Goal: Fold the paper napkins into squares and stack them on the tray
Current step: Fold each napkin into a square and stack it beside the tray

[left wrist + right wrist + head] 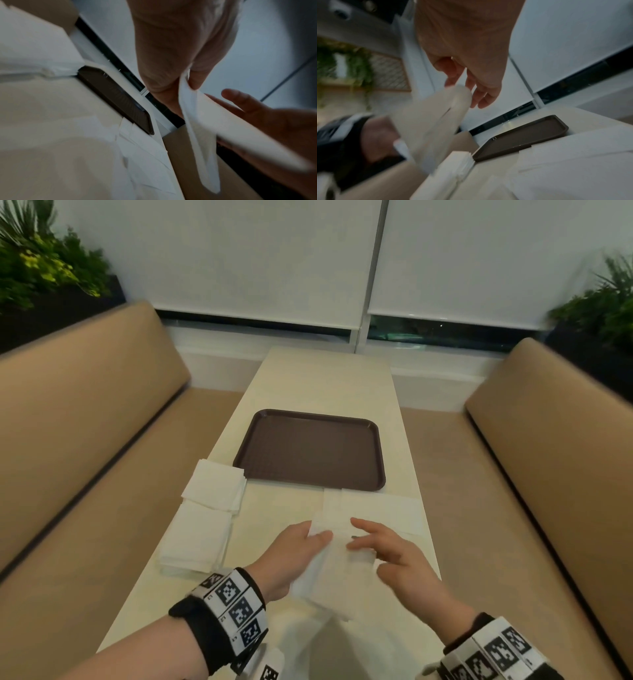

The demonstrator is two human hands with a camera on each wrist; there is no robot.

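Note:
My left hand [317, 534] pinches a white paper napkin [329, 573] by its upper edge and holds it off the table; the left wrist view shows the pinch on this napkin [202, 121] between thumb and fingers. My right hand [356, 537] is beside the napkin with fingers spread and relaxed, holding nothing; the fingers [481, 97] hang loose just past the napkin [436, 121]. The brown tray [373, 474] lies beyond my hands with nothing on it. Under my hands, flat unfolded napkins [380, 508] lie on the table.
Two stacks of folded white napkins [214, 486] [197, 537] sit along the table's left edge, near the tray's left corner. Tan bench seats [85, 422] flank the narrow cream table [325, 378]. Window blinds and plants are behind.

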